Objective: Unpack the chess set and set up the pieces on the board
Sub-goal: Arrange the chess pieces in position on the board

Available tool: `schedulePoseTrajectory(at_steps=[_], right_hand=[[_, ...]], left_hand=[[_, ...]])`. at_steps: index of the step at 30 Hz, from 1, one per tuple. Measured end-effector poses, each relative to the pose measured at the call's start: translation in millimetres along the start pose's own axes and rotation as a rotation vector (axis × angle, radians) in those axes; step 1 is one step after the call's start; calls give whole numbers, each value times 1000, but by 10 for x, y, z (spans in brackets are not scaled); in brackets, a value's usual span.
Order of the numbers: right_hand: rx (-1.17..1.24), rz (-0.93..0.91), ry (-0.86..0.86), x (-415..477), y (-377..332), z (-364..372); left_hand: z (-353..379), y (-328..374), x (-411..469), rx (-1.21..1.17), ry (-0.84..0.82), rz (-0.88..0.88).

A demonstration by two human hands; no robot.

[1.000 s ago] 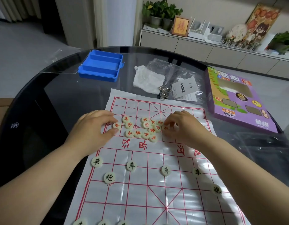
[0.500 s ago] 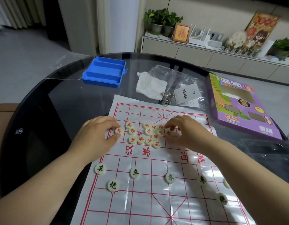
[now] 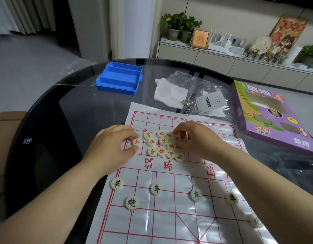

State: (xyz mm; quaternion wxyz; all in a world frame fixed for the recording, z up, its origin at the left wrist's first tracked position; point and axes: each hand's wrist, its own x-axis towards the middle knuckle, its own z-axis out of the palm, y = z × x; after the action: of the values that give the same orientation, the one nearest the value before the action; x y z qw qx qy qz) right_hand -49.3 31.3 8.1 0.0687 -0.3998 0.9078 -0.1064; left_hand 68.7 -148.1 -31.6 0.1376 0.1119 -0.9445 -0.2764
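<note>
A white plastic board sheet (image 3: 169, 217) with a red grid lies on the dark glass table. Several cream discs with red characters (image 3: 162, 147) sit bunched on its far half. My left hand (image 3: 113, 145) pinches one red-marked disc (image 3: 137, 142) at the left of the bunch between thumb and forefinger. My right hand (image 3: 196, 138) has its fingers curled over the bunch's right side; whether they hold a disc is hidden. Several black-marked discs (image 3: 155, 189) stand spaced out on the near half.
An open blue plastic case (image 3: 119, 80) sits at the far left of the table (image 3: 64, 120). A crumpled white bag (image 3: 169, 94), clear wrapping with a leaflet (image 3: 212, 103) and metal rings lie beyond the board. A purple game box (image 3: 268, 113) lies at right.
The camera has tilted, so the scene sits lower in the frame. My left hand has closed thumb and forefinger on the leftmost red disc. My right hand has stayed at the bunch's right edge.
</note>
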Motion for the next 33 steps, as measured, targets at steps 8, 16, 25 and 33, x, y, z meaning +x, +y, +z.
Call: schedulePoseTrajectory(at_steps=[8,16,25,33], right_hand=[[-12,-80,14,-117,-99,-86],[-45,-73,-33,-176,-115,-82],[-104,-148,-39,-393,-233,-112],[-121,-144,6,-306,-294,49]], left_hand=[[24,-28,5,-7,-21,10],[-39,5,52,1,-107,7],[-202,89,181,149,-253,-30],[-194,120,89,131,-255,-37]])
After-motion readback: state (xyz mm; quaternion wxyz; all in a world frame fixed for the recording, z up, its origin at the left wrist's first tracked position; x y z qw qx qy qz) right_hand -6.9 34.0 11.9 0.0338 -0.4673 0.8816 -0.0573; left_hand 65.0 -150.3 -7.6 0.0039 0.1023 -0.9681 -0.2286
